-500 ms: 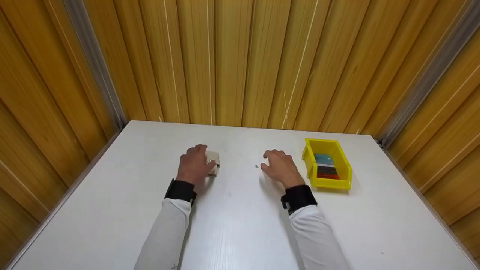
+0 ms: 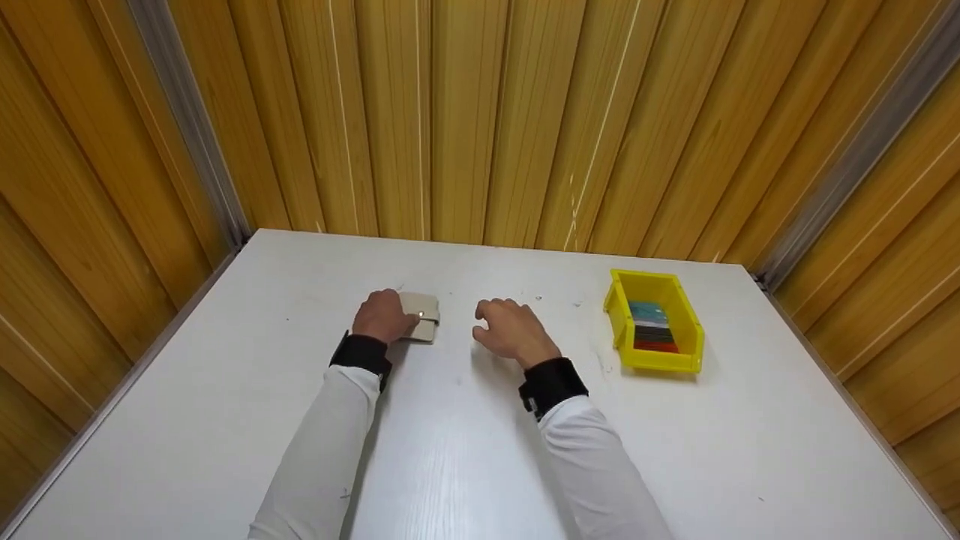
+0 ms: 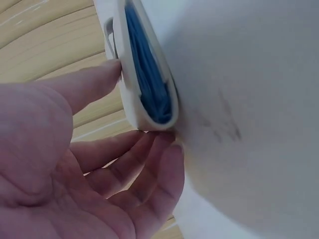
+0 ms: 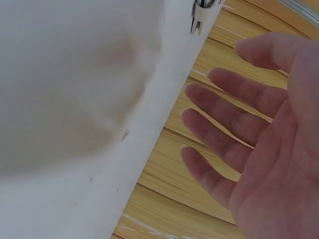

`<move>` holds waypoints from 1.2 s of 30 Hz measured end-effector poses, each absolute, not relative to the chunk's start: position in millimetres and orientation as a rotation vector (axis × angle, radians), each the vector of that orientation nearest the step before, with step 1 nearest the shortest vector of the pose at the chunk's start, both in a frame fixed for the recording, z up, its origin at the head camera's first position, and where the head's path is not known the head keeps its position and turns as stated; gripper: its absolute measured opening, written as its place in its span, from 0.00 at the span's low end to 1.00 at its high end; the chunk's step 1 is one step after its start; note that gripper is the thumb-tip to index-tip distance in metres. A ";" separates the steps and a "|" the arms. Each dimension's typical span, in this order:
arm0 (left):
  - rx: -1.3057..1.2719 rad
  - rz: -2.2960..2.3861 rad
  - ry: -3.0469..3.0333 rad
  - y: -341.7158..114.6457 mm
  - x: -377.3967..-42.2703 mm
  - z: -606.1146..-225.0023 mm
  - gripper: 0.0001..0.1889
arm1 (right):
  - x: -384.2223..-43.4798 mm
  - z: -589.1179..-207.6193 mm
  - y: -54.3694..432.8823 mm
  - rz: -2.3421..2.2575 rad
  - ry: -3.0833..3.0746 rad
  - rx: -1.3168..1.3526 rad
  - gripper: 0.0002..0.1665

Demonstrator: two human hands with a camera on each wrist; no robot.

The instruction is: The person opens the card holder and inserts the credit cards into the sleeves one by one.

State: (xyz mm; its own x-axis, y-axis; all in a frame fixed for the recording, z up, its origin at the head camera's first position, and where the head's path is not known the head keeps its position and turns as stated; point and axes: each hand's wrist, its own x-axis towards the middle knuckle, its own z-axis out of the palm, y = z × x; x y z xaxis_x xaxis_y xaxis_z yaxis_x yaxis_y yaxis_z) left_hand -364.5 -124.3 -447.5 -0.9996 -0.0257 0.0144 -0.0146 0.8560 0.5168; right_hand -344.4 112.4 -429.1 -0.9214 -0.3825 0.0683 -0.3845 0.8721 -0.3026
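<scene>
A cream wallet (image 2: 424,330) with a snap strap lies folded on the white table. My left hand (image 2: 382,316) is at its left side. In the left wrist view the thumb (image 3: 97,82) presses on the wallet's top cover, and the curled fingertips touch the rounded fold underneath; blue inner sleeves (image 3: 149,74) show at the wallet's end. To the right of the wallet, my right hand (image 2: 514,330) hovers over the table with fingers loosely bent and nothing in them. In the right wrist view, the wallet's strapped edge (image 4: 202,12) appears at the top, apart from the right fingers.
A yellow bin (image 2: 664,365) stands at the right of the table (image 2: 465,465), with a stack of teal, dark and red cards (image 2: 651,322) inside. Wood-patterned panels (image 2: 465,120) rise behind the table and on both sides.
My right hand has moved left, closer to the wallet. The left hand has shifted slightly left on the wallet, and more of its cover shows.
</scene>
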 end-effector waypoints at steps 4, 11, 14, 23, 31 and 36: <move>0.027 -0.801 -2.992 -116.8 -363.0 -449.5 0.19 | -341.7 -431.6 114.5 0.493 -3.012 0.625 0.20; 0.108 -0.970 -2.985 -103.6 -351.1 -446.3 0.22 | -340.6 -428.5 124.3 0.518 -2.981 0.587 0.19; 0.105 -0.971 -3.022 -96.1 -344.6 -443.9 0.24 | -338.6 -426.5 131.2 0.507 -2.971 0.566 0.18; 0.040 -0.927 -3.058 -63.7 -330.0 -445.0 0.24 | -332.0 -423.8 150.8 0.516 -2.979 0.535 0.17; -0.072 -0.840 -3.079 -29.1 -302.3 -449.1 0.22 | -319.1 -425.9 162.4 0.510 -3.106 0.532 0.20; -0.148 -0.824 -3.065 -19.8 -281.5 -447.3 0.16 | -309.5 -418.3 164.2 0.507 -3.190 0.597 0.20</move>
State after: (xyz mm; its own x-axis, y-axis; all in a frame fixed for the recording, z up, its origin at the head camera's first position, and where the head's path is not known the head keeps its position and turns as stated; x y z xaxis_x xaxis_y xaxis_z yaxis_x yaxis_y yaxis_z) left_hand -281.5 -19.8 -447.3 -0.9950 0.0992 -0.0102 0.0807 0.8612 0.5018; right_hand -309.5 164.2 -418.3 -0.9240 -0.3734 -0.0825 -0.3294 0.8868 -0.3242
